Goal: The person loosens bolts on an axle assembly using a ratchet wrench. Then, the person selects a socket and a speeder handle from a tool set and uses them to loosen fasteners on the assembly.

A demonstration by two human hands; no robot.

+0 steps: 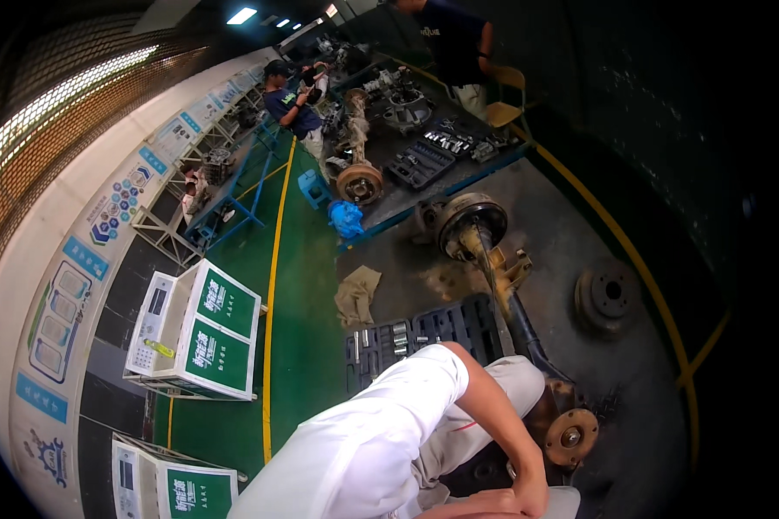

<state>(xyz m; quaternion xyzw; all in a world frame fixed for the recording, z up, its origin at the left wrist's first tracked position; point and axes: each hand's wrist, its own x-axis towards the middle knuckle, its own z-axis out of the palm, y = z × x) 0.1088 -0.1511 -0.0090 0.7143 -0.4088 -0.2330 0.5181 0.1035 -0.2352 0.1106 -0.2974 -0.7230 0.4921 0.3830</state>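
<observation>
My left arm reaches down from a white sleeve, and my left hand is at the bottom edge, by my knee. Against it lies my right hand, partly cut off by the frame. The fingers of both are mostly hidden, so whether they hold anything does not show. Just beyond is the rusty round hub flange at the near end of a long vehicle axle. A dark brake drum sits at the axle's far end. An open socket set case lies left of the axle, partly covered by my arm.
A loose brake drum rests on the floor at right. A tan cloth and blue plastic bag lie farther off. White-and-green cabinets stand at left. Two people are near another axle; a chair stands behind.
</observation>
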